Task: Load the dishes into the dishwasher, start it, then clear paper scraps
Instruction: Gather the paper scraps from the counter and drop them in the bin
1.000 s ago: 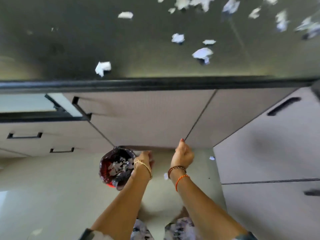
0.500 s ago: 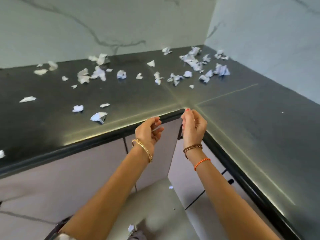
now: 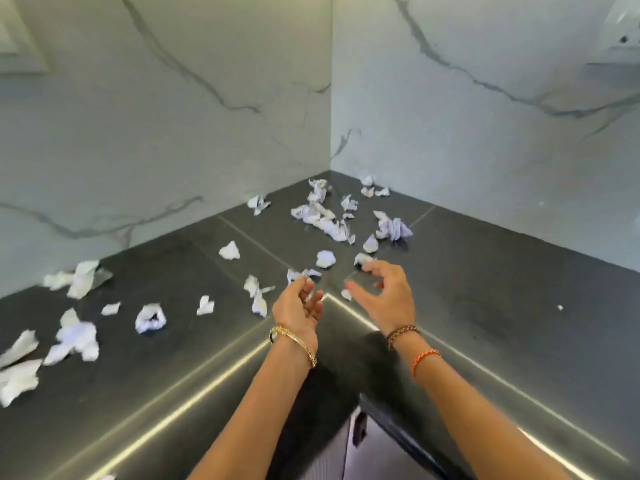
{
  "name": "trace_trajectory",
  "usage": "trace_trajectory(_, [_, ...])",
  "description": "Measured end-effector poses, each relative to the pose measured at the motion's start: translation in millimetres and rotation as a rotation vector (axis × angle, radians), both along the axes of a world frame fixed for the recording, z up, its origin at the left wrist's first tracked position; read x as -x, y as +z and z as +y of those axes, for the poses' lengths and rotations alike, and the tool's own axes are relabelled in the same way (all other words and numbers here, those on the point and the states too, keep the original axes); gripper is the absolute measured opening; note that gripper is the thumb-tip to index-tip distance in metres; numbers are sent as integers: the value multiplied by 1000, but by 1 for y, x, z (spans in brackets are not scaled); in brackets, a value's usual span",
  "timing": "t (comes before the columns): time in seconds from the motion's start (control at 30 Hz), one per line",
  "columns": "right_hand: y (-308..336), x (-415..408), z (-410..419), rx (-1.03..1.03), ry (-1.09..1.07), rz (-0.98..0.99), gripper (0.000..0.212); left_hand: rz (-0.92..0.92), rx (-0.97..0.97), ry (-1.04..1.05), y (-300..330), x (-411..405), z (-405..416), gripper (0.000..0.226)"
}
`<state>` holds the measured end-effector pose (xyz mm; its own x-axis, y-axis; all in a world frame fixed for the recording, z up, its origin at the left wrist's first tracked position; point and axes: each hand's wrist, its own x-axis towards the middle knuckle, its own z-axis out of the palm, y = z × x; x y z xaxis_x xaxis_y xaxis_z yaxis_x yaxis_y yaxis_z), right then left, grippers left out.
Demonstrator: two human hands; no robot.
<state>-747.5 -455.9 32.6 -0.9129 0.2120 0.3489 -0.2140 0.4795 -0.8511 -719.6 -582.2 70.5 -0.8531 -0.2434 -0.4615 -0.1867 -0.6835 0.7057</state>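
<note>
Several crumpled white paper scraps lie scattered over the dark L-shaped countertop (image 3: 485, 289). A dense heap of scraps (image 3: 323, 220) sits near the inner corner, and looser ones (image 3: 76, 336) lie along the left side. My left hand (image 3: 299, 308) hovers palm up over the counter, fingers loosely curled and holding nothing. My right hand (image 3: 384, 292) reaches forward with spread, relaxed fingers. Its fingertips are close to one small scrap (image 3: 362, 259); another small scrap (image 3: 346, 294) lies under the thumb. No dishwasher or dishes are in view.
White marble-look walls (image 3: 207, 116) close the counter on the left and right behind the corner. A switch plate (image 3: 620, 39) is on the right wall. A pale cabinet front (image 3: 367, 455) shows below the counter's inner edge between my forearms.
One second ago both hands were low by a bin on the floor. They have risen to the counter edge, then reached forward over the counter and opened toward the scraps.
</note>
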Motion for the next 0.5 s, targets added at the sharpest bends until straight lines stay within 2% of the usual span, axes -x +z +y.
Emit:
trace_trajectory(0.1, [-9, 35, -8, -327, 49, -1, 36, 33, -1, 9, 10, 44, -4, 14])
trace_trajectory(0.2, [-20, 55, -9, -650, 91, -123, 33, 10, -36, 28, 7, 75, -2, 14])
trace_trajectory(0.27, [-25, 70, -10, -789, 122, -160, 30, -10, -45, 6, 3, 92, -2, 14])
trace_trajectory(0.33, [-29, 93, -5, -840, 121, -121, 25, -17, -47, -7, -3, 107, 0, 14])
trace_trajectory(0.4, [-31, 115, 7, -805, 99, -103, 19, -33, -31, -10, -8, 117, 2, 14])
trace_trajectory(0.5, [-33, 150, 34, -731, -3, 122, 17, -28, -32, -36, -11, 135, 10, 11])
